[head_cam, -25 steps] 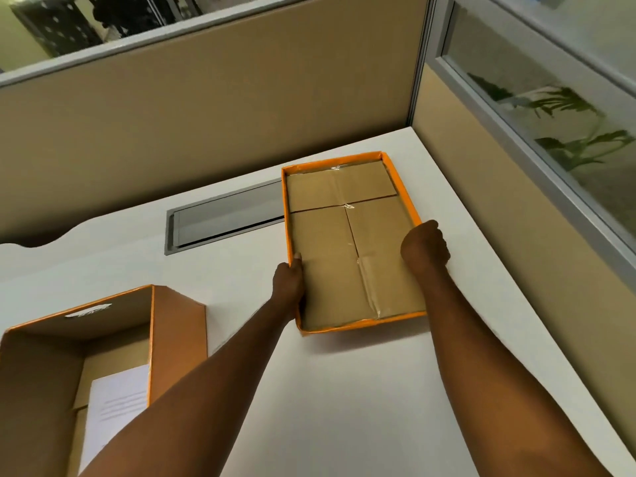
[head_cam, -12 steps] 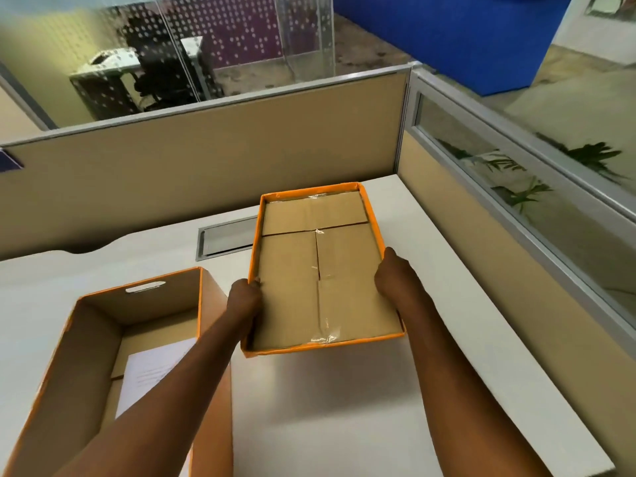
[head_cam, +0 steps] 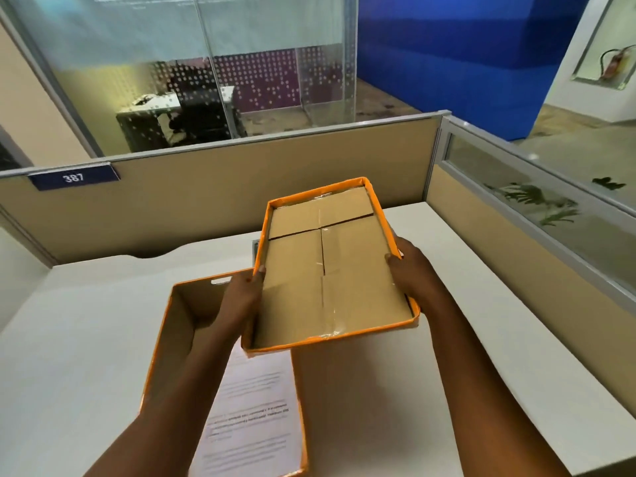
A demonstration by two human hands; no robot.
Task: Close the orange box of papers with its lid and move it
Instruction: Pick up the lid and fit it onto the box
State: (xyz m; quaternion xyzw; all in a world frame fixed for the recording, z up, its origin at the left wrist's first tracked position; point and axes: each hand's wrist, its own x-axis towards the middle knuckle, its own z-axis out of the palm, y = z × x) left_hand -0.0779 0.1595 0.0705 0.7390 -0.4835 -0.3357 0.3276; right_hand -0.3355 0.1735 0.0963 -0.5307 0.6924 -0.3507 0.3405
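Observation:
I hold the orange-rimmed lid [head_cam: 327,270] in the air with its brown cardboard inside facing up. My left hand [head_cam: 242,297] grips its left rim and my right hand [head_cam: 411,273] grips its right rim. The lid's near left corner hangs over the open orange box [head_cam: 165,339], which stands on the white desk [head_cam: 75,356] below and to the left. White printed papers [head_cam: 254,414] lie inside the box. My left forearm hides part of the box's inside.
Beige partition walls [head_cam: 213,201] close off the desk at the back and the right, with a glass strip [head_cam: 537,201] on the right one. A blue tag with 387 [head_cam: 74,177] sits on the back partition. A grey cable slot [head_cam: 255,244] peeks out behind the lid.
Both hands have lifted the lid off the desk and carried it left and nearer, so it now hangs partly over the open box. The view has tilted upward.

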